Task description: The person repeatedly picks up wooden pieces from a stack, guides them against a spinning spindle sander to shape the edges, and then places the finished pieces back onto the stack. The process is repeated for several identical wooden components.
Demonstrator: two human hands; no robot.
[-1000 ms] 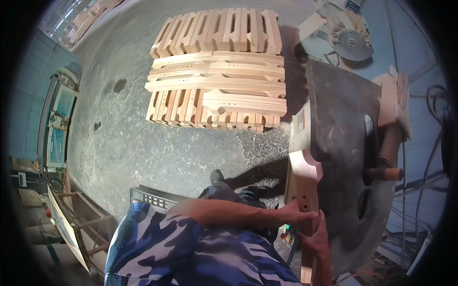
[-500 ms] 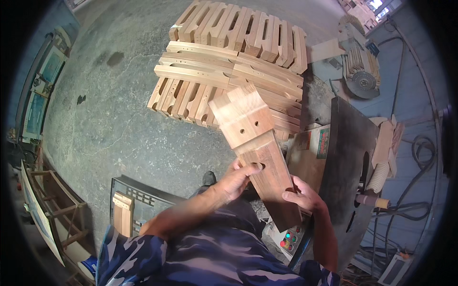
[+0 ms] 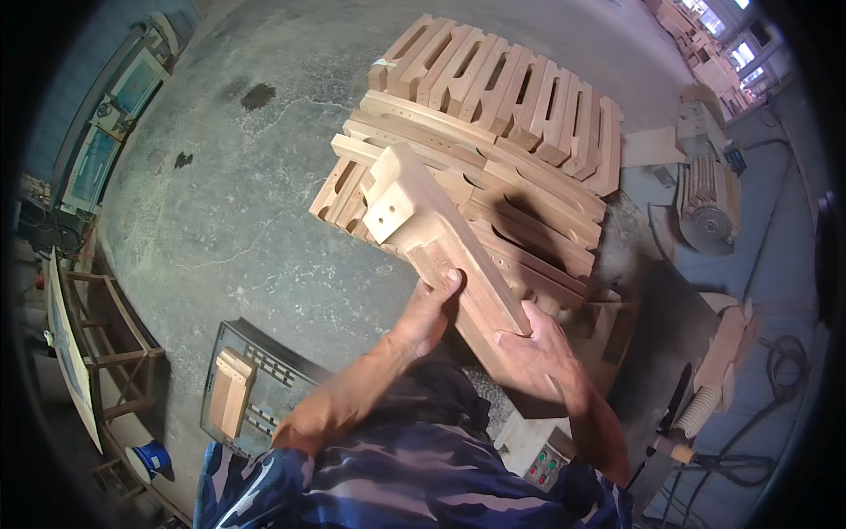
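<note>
A long wooden block (image 3: 467,282) slants across the middle, held in both hands over my lap. Its far end is thicker and stepped, with two round drilled holes in one face; one narrow edge is turned toward me. My left hand (image 3: 427,319) grips the left side, thumb on top of the wood. Lower down, my right hand (image 3: 538,354) is closed round the right edge near the close end. The fingers beneath the block are hidden. Beyond it lies a stack of slotted wooden pieces (image 3: 507,79), laid in rows, some crosswise.
At lower left, a black plastic crate (image 3: 300,375) carries a similar wooden block (image 3: 231,397). A machine's button panel (image 3: 546,467) is close by my right forearm. To the right are a ribbed hose (image 3: 703,406), loose cables (image 3: 784,361) and a motor with a disc (image 3: 708,220).
The block has been rolled in my hands, so its narrow edge now shows and its holed face points more to the left. My view has shifted, moving the stack rightward.
</note>
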